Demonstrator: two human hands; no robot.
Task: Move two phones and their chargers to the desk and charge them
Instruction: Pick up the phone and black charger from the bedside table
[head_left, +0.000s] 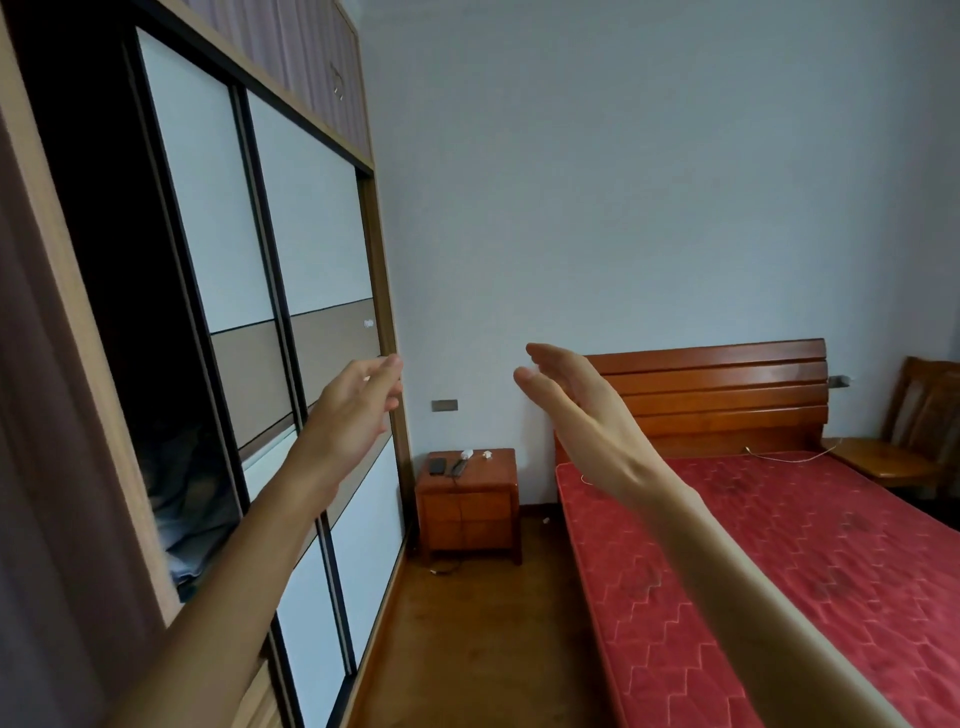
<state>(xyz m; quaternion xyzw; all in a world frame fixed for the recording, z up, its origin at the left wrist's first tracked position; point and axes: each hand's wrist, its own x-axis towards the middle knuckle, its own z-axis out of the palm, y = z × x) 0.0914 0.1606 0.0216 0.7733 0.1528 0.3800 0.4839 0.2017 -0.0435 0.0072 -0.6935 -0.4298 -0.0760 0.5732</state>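
Observation:
Far ahead a wooden nightstand (470, 506) stands between the wardrobe and the bed. On its top lie a dark phone (437, 465), a second dark phone (457, 467) beside it, and two small white chargers (466, 453) (487, 455). A dark cable hangs down the nightstand's front to the floor. My left hand (358, 410) and my right hand (566, 400) are both stretched out in the air, fingers apart, holding nothing, well short of the nightstand.
A tall sliding-door wardrobe (291, 249) fills the left, one section open and dark. A bed with a red mattress (779, 561) and wooden headboard takes the right. A wooden chair (904, 441) stands beyond it. Brown floor runs between wardrobe and bed.

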